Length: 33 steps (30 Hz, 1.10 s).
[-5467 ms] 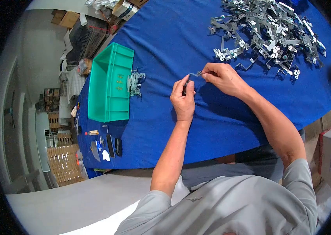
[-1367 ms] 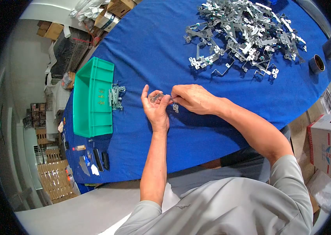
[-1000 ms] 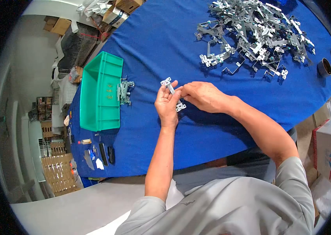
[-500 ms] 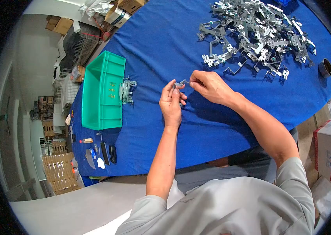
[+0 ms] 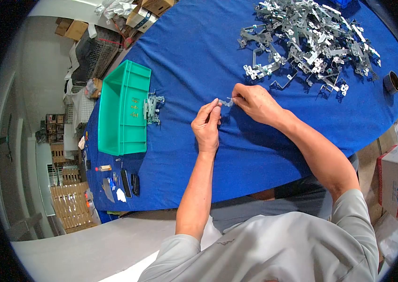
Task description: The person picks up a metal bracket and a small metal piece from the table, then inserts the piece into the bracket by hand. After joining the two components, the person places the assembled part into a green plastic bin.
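A small grey metal bracket (image 5: 226, 102) is pinched between the thumb and fingers of my left hand (image 5: 206, 129), above the middle of the blue cloth. My right hand (image 5: 259, 105) is closed in a pinch at the bracket's right end; whatever lies between its fingertips is too small to make out. Farther back on the right lies a large heap of similar metal brackets (image 5: 309, 42). A smaller group of metal brackets (image 5: 152, 108) sits on the left, against a green plastic crate (image 5: 126, 138).
Blue cloth (image 5: 185, 61) covers the table. A dark round cup (image 5: 391, 82) stands near the right edge. Small brass-coloured pieces (image 5: 134, 107) show at the crate. A black tool (image 5: 126, 184) and other small items lie front left. A cardboard box (image 5: 396, 181) stands right.
My left fingers have drawn together around the bracket, which has turned and shifted slightly right. My right hand has moved slightly right. The crate and the heap stay put.
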Motion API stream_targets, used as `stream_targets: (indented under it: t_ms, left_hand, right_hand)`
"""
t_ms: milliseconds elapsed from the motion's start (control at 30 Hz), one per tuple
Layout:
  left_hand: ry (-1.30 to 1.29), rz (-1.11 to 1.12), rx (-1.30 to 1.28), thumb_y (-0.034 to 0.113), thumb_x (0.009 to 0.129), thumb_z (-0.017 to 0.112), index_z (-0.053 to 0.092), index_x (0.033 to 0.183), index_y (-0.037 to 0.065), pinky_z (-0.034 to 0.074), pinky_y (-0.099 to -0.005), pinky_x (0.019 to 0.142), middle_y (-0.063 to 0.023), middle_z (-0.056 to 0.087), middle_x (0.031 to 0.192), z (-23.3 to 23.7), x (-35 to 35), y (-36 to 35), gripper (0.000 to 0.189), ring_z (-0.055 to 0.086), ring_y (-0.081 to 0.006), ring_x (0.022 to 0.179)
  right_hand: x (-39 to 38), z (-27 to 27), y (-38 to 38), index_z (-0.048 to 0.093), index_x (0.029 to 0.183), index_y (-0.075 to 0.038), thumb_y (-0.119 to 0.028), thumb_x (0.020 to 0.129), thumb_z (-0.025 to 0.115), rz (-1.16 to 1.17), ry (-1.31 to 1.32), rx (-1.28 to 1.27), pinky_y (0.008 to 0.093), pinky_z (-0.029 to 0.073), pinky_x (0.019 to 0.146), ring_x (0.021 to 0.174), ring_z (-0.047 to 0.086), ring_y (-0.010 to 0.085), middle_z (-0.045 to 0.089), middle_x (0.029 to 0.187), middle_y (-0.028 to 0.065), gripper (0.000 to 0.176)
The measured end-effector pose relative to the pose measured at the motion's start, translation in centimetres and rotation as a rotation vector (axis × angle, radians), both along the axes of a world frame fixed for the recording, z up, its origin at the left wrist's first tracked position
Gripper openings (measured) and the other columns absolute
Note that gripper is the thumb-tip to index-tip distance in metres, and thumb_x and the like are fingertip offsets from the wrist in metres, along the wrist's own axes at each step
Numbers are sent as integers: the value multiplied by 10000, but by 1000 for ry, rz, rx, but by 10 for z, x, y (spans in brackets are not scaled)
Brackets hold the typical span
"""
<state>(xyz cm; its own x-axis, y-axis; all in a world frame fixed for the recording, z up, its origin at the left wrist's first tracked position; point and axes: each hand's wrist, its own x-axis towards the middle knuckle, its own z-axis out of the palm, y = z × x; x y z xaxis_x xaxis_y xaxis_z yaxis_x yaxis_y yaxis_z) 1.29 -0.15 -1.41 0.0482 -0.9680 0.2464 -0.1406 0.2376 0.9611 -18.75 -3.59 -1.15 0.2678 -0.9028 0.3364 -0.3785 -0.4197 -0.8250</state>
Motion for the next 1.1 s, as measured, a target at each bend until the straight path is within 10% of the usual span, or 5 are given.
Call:
stream_targets:
  t_ms: [67,233,367,633,1100]
  left_hand:
    - [-47,2,-22,64,962,693,735,1175,5,464,-209,607,-60,725,1029,1,0,0,225,583,-71,724]
    - [-173,-6,-91,52,950,702,742,1166,13,457,-209,617,-52,722,1038,0,2,-2,223,573,-67,729]
    - [-119,14,9,53,939,718,753,1142,12,511,-251,854,-67,723,1065,-2,2,0,210,654,-124,945]
    - [-192,-100,-36,73,983,663,745,1152,20,504,-211,606,-66,734,1051,4,-5,1,195,668,-82,803]
    - [73,89,127,82,1041,544,658,1223,-44,597,-263,605,-132,731,1020,2,-9,0,249,731,-185,773]
  right_hand:
    - [2,-5,-2,607,944,-6,-163,934,606,23,-34,11,532,519,690,800,670,452,663,804,249,157]
    - [1,2,-1,627,1039,7,-136,987,571,111,-285,329,320,516,615,669,599,135,617,730,53,162]
    - [-2,12,-2,646,1065,6,-195,1008,575,184,-338,495,262,522,620,695,571,81,594,748,13,221]
    - [-1,0,-6,624,979,14,-210,1009,593,57,-230,251,298,488,637,724,575,100,616,784,32,228]
    - [-2,9,-1,656,955,31,-220,958,634,107,-190,207,432,488,630,673,664,309,654,736,193,253]
